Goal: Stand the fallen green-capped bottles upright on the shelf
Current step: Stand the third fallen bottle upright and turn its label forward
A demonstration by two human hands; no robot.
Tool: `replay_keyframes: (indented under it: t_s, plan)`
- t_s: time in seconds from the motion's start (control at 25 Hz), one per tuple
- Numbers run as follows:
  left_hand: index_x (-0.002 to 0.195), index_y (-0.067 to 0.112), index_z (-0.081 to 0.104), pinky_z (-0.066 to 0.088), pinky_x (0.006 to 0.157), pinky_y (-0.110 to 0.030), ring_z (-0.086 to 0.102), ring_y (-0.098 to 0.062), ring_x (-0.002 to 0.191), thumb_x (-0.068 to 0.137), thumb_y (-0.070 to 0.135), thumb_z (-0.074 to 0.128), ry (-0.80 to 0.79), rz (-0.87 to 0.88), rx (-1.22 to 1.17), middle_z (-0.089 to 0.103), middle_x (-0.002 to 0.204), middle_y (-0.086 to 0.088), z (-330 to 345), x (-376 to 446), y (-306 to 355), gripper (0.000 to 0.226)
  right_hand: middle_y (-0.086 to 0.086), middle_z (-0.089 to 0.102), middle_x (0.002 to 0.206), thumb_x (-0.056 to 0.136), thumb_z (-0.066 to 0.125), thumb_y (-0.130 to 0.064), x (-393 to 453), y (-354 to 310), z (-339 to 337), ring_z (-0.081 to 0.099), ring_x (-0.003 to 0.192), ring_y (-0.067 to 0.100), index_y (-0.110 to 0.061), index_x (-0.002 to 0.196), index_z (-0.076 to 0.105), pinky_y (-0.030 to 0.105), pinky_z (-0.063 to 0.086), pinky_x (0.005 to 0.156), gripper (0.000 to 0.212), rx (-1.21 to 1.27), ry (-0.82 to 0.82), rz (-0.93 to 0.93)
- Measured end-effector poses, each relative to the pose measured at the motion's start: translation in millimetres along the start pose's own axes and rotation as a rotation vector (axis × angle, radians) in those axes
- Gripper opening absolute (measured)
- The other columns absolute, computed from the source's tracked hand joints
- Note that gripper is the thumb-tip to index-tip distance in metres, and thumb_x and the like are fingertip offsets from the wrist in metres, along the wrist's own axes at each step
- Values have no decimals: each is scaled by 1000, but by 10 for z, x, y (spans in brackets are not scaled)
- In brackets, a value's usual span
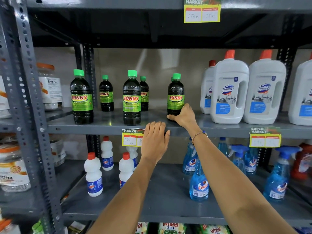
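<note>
I count five dark green-capped bottles (131,98) with green SUNNY labels, all upright along the shelf (108,128) front edge and behind. My right hand (183,116) grips the rightmost bottle's base; my left hand (154,141) rests open-palmed on the shelf lip.

Sixth green cap (172,78) barely visible behind rightmost Sunny bottle (175,94); bottle beneath hidden. That bottle's base covered by right hand (183,116). Middle price tag (130,137) right part hidden behind left hand (154,142). Far-right Domex jug (303,97) cut by frame edge. Right price tag (265,137) handwriting illegible.
</note>
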State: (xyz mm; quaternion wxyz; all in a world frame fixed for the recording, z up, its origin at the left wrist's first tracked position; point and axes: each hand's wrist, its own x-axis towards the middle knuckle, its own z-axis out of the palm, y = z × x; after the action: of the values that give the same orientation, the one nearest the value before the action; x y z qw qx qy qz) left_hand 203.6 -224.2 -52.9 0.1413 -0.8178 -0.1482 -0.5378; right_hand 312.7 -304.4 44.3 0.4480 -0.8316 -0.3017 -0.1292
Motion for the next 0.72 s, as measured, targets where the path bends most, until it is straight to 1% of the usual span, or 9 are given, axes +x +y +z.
replay_keyframes:
  t_s: [0.16, 0.44, 0.56, 0.64, 0.68, 0.72]
  plan:
    - [112, 8, 59, 42, 99, -40, 58, -28, 104, 98, 34, 34, -11, 0, -9, 64, 109, -7, -13, 28, -15, 38, 16, 51, 130, 68, 83, -35, 17, 5, -32, 51, 121, 32, 0, 127, 40, 41, 45, 98, 81, 30, -29, 17]
    - [113, 8, 59, 40, 100, -39, 57, -28, 105, 98, 35, 35, -28, 21, 14, 64, 110, -8, -7, 13, -34, 39, 14, 55, 128, 73, 80, -29, 26, 16, -44, 53, 120, 30, -2, 126, 42, 37, 45, 94, 70, 75, -74, 33]
    - [111, 8, 60, 39, 99, -38, 58, -27, 103, 98, 34, 35, -35, 2, 8, 65, 109, -8, -13, 25, -11, 39, 12, 54, 127, 74, 80, -27, 67, 41, -40, 53, 119, 28, -3, 128, 40, 35, 44, 93, 72, 132, -110, 64]
    - [107, 9, 62, 41, 93, -38, 60, -25, 98, 98, 34, 34, -7, -17, -23, 66, 107, -7, -54, 49, 17, 38, 8, 54, 124, 74, 80, -22, 110, 98, -79, 52, 119, 25, -3, 130, 37, 34, 45, 94, 74, 234, -186, 104]
    - [104, 10, 63, 42, 87, -37, 61, -25, 93, 98, 34, 34, 20, 2, -41, 66, 105, -5, -92, 101, 30, 38, 7, 54, 125, 73, 80, -21, 124, 145, -120, 53, 120, 25, -4, 132, 37, 35, 46, 98, 75, 295, -202, 103]
    - [103, 12, 63, 41, 81, -37, 61, -24, 89, 98, 34, 34, 37, 35, -66, 66, 103, -3, -145, 189, 36, 36, 8, 53, 132, 73, 81, -19, 138, 196, -161, 52, 125, 26, -5, 137, 35, 38, 45, 103, 80, 357, -187, 90]
